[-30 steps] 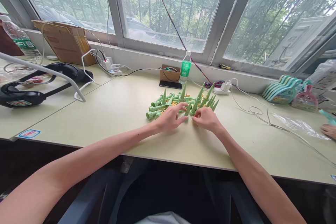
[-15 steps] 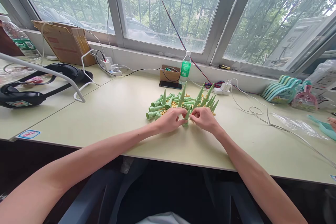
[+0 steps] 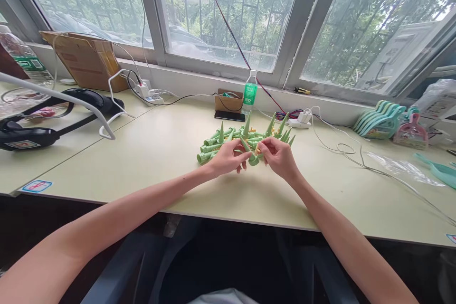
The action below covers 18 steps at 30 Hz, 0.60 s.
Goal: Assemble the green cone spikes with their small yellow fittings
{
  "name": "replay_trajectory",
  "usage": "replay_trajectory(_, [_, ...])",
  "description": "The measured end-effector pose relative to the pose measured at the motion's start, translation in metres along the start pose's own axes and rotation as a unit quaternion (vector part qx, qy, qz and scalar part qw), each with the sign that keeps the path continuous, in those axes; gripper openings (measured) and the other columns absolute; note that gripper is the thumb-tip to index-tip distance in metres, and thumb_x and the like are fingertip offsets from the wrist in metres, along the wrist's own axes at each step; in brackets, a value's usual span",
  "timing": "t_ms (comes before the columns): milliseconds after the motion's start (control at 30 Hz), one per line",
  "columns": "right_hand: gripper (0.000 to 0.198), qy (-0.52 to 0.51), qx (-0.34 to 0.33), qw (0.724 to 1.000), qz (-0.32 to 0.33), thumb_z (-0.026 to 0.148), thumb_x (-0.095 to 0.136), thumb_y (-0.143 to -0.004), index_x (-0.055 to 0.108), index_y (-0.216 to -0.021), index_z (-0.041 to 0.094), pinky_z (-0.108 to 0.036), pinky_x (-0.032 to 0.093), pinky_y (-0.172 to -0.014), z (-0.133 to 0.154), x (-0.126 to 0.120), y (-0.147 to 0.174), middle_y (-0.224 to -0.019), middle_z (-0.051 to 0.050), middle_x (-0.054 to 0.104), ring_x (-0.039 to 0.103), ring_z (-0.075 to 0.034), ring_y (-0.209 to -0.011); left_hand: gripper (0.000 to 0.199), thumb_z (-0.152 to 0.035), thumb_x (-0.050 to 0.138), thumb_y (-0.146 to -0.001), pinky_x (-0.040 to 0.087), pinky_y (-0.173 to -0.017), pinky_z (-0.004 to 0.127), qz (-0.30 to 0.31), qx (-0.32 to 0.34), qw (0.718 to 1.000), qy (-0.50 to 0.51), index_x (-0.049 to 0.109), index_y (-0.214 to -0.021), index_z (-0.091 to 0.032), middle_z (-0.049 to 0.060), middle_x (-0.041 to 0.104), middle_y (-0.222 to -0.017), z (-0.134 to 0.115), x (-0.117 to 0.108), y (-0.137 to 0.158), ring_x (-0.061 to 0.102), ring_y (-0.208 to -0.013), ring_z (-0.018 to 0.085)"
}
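Assembling is, I judge, the step in hand; the next move calls for steady alignment. One pale desk (image 3: 171, 145). One heap (image 3: 210, 147), green, in front. Left hand (image 3: 227, 156): fingers half-closed on one tilted spike (image 3: 253, 159). Right hand (image 3: 280, 157): fingers pinched, apparently on one yellow piece (image 3: 257, 150), beside the spike's base.

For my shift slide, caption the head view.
Left hand holds a tilted green cone; right hand pinches a yellow piece beside it.
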State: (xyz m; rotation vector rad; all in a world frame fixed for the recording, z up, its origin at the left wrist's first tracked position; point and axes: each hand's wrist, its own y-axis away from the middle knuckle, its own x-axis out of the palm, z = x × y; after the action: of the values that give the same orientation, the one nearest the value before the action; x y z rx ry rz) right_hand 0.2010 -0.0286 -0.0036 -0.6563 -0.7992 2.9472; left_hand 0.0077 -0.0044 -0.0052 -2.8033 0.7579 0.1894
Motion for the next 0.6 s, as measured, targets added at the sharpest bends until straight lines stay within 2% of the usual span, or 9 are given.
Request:
replay_trajectory(233, [0.032, 0.006, -0.01, 1.0, 0.004, 0.049, 0.057, -0.093, 0.062, -0.086, 0.018, -0.026, 0.045, -0.049, -0.0005, 0.0009, -0.0004, -0.073, -0.003, 0.066, 0.054, -0.012, -0.05, 0.036, -0.04, 0.077, -0.079, 0.052, -0.042, 0.025, 0.009, -0.026, 0.998, 0.054, 0.053, -0.087, -0.014, 0.006, 0.064, -0.086, -0.0042, -0.0003, -0.0006, 0.065, -0.055, 0.014])
replay_trajectory(600, [0.036, 0.029, -0.001, 0.999, 0.014, 0.054, 0.055, -0.093, 0.059, -0.086, 0.02, -0.027, 0.044, -0.051, 0.0015, 0.0008, 0.0002, -0.071, -0.002, 0.062, 0.054, -0.013, -0.052, 0.041, -0.039, 0.082, -0.074, 0.054, -0.051, 0.026, 0.038, -0.059, 0.988, 0.138, 0.055, -0.091, -0.013, 0.004, 0.064, -0.078, -0.0069, -0.0001, -0.0005, 0.066, -0.058, 0.014])
